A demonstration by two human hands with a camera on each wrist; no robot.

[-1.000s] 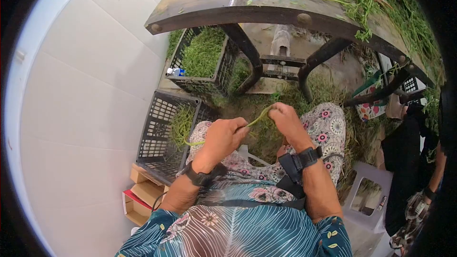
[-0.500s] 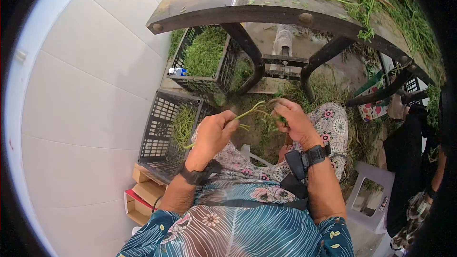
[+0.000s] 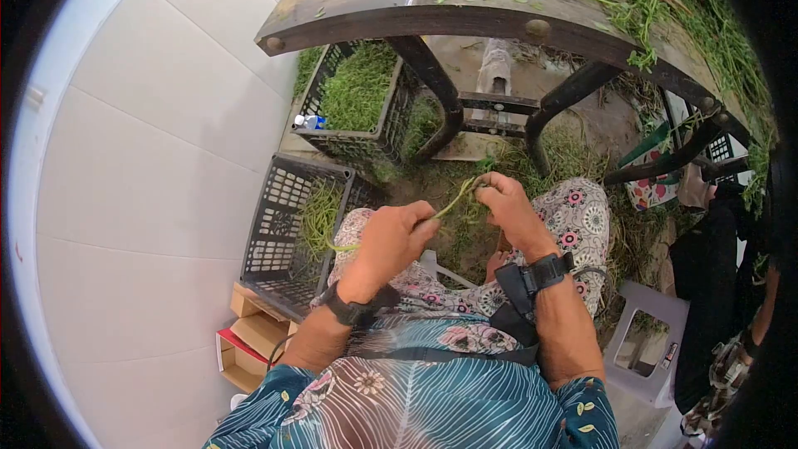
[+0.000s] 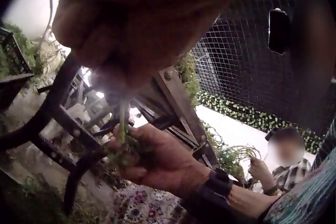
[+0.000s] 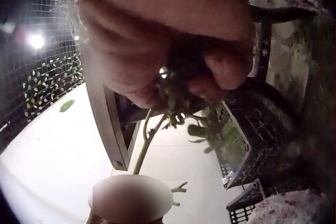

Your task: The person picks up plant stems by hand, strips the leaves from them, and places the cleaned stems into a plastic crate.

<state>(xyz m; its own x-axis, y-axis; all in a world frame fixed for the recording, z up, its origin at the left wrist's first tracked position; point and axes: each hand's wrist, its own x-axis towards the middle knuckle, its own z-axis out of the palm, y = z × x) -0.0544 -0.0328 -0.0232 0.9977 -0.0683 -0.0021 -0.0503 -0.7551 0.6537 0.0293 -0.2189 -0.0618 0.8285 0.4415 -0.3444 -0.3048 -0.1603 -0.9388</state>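
In the head view, my left hand (image 3: pixel 389 237) grips a long green stem (image 3: pixel 455 200) over my lap, its tail end sticking out behind the hand toward the left crate. My right hand (image 3: pixel 509 208) pinches the far end of that stem between thumb and fingers. In the right wrist view, a forked stem (image 5: pixel 143 150) with small leaves runs down from the curled right fingers (image 5: pixel 226 69). Leafy bits show at the right hand (image 4: pixel 163 161) in the left wrist view, where the left hand (image 4: pixel 131 29) is dark and close.
Left of my knees stands a black crate (image 3: pixel 274 224) with trimmed stems (image 3: pixel 316 220); behind it, another crate (image 3: pixel 382 129) holds leafy greens (image 3: pixel 357 91). A table (image 3: pixel 332 25) strewn with greens stands ahead. To the right are a plastic stool (image 3: pixel 644 341) and another person (image 3: pixel 711 299).
Half a second ago the stem's forked end was free of my right hand, which held leafy bits. Now the right fingers are back on it, and the left hand has shifted slightly right.
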